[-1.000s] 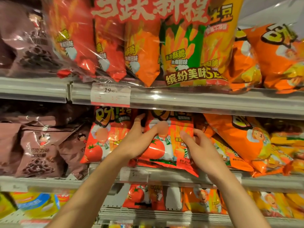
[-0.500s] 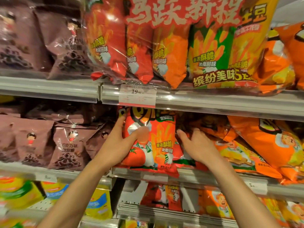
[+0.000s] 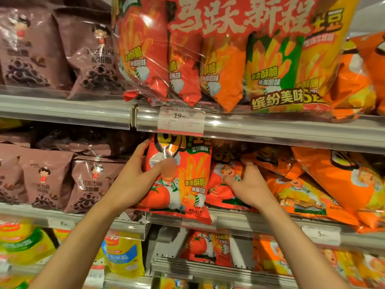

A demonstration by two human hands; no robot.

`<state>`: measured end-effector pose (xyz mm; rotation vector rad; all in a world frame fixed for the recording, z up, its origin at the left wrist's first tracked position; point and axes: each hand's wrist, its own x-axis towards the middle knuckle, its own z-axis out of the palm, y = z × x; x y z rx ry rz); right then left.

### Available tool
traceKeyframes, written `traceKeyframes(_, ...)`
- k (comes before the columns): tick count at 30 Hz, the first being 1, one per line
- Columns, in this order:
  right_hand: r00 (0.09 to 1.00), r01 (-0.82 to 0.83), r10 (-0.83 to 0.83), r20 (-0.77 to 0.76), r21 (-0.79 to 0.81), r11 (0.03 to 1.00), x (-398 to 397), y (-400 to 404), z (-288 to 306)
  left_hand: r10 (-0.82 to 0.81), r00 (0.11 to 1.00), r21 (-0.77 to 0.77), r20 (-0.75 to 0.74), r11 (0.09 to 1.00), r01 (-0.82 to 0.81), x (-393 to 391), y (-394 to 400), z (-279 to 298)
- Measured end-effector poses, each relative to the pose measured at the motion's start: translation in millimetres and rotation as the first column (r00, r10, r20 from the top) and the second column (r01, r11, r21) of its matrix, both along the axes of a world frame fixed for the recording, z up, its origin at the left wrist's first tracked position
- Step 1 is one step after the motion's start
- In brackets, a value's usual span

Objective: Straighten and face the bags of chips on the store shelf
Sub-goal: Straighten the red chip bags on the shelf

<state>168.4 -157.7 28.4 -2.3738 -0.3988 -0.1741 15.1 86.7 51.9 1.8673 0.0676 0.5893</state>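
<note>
A red tomato-flavour chip bag (image 3: pixel 187 184) stands upright on the middle shelf (image 3: pixel 250 223), front facing out. My left hand (image 3: pixel 135 180) grips its left edge, thumb across the front, fingers behind. A second red bag (image 3: pixel 220 190) leans just behind and to the right of it. My right hand (image 3: pixel 248 186) holds this second bag, its thumb pressed on the front and its fingers curled over the top edge. Orange chip bags (image 3: pixel 333 184) lie tilted to the right on the same shelf.
Brown chocolate-ring snack bags (image 3: pixel 91 182) fill the middle shelf at left. A large multipack of chips (image 3: pixel 229 59) overhangs the upper shelf rail, with a price tag (image 3: pixel 180 121) below it. Yellow and red bags sit on the lower shelf.
The view has shifted left and closer. My left hand slid from the front of the red bag to its left edge. My right hand moved onto the second red bag behind.
</note>
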Motion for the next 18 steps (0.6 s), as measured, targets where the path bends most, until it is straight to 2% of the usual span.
traceKeyframes(4,0.996,-0.072,0.065,0.064,0.118,0.990,-8,-3,-8,-0.008,1.000,0.007,-0.003,1.000,0.008,-1,6,-2)
traceKeyframes(9,0.988,-0.021,-0.023,0.154,0.276,0.961,-12,5,-8,-0.003,1.000,0.027,-0.030,1.000,0.004,2,13,-1)
traceKeyframes(13,0.988,-0.021,-0.038,0.150,0.373,0.928,-9,11,-8,-0.012,0.999,0.040,-0.037,0.999,0.013,1,18,-1)
traceKeyframes(15,0.978,-0.036,-0.031,0.206,0.311,0.950,-4,12,-8,-0.011,0.999,0.057,-0.043,0.998,0.014,1,19,0)
traceKeyframes(18,0.940,-0.014,-0.009,0.341,0.065,0.998,10,17,-8,-0.015,0.999,0.062,-0.043,0.998,0.017,1,17,0)
